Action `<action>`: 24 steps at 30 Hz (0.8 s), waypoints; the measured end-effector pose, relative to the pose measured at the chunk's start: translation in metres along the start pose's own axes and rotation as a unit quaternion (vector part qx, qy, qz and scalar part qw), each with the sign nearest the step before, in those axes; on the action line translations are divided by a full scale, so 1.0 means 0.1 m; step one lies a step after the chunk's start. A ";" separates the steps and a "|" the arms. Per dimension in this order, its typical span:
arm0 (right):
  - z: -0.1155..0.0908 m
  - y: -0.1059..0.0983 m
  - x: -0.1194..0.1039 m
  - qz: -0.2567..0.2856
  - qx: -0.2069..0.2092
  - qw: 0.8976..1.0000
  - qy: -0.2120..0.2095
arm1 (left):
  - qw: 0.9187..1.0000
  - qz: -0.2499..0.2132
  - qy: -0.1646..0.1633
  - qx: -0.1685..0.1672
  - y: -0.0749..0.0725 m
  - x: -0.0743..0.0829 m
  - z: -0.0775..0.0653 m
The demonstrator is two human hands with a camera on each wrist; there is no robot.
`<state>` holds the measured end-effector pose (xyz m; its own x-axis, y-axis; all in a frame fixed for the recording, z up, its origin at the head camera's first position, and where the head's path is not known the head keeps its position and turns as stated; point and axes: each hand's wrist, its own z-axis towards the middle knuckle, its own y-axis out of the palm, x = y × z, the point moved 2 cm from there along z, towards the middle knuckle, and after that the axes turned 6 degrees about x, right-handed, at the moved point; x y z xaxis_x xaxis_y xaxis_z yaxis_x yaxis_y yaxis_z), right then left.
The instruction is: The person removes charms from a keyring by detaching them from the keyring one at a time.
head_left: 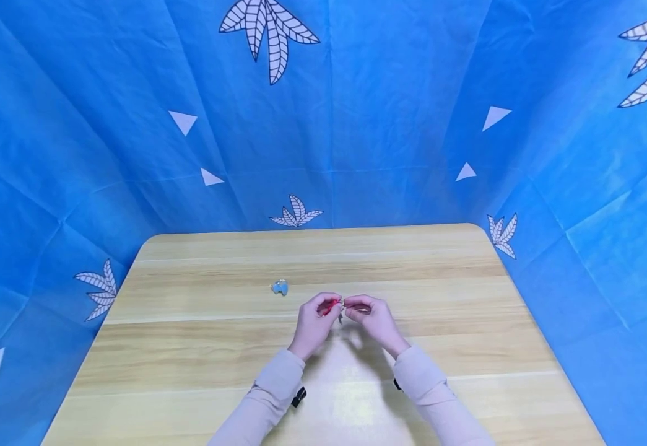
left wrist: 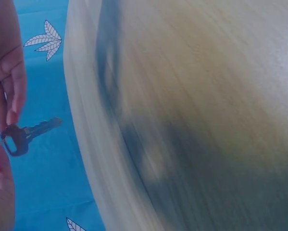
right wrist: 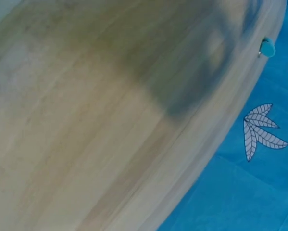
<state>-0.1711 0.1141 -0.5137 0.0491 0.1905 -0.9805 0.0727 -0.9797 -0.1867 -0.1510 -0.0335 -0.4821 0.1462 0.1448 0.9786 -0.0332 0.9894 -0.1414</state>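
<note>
Both hands meet above the middle of the table. My left hand (head_left: 313, 322) pinches a small red thing (head_left: 331, 306), mostly covered by the fingers. Opposite it, the fingers of my right hand (head_left: 374, 321) pinch at a small metal ring (head_left: 342, 304) beside the red thing. A key (left wrist: 31, 134) with a dark head and a toothed metal blade hangs between the hands in the left wrist view. Only a sliver of hand shows at the right edge of the right wrist view.
A small blue charm-like piece (head_left: 280, 287) with a gold-coloured bit lies on the wooden table (head_left: 189, 359), beyond and left of the hands. Blue cloth (head_left: 390, 124) with white leaf prints hangs behind the table and at both sides.
</note>
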 end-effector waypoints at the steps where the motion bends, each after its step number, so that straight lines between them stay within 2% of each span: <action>1: -0.01 0.00 -0.01 0.007 -0.010 1.000 0.001 | 1.000 -0.002 -0.005 -0.001 0.00 0.01 0.00; 4: -0.04 0.01 -0.09 0.022 -0.035 0.999 0.000 | 1.000 -0.011 -0.010 -0.007 -0.01 0.03 0.01; 9: -0.11 0.01 -0.28 0.016 -0.042 0.999 -0.008 | 1.000 -0.020 -0.013 -0.018 0.00 0.03 0.03; 14: -0.11 0.02 -0.28 0.014 -0.043 0.999 -0.006 | 0.999 -0.016 -0.019 -0.025 0.01 0.07 0.02; 24: -0.09 0.01 -0.29 0.012 -0.020 1.000 0.020 | 1.000 -0.002 0.002 -0.021 -0.02 0.10 0.03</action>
<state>-0.1633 0.1081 -0.4851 0.0908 0.1702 -0.9812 0.1105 -0.9809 -0.1599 -0.1522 -0.0342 -0.4712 0.1494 0.1399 0.9788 0.0094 0.9897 -0.1429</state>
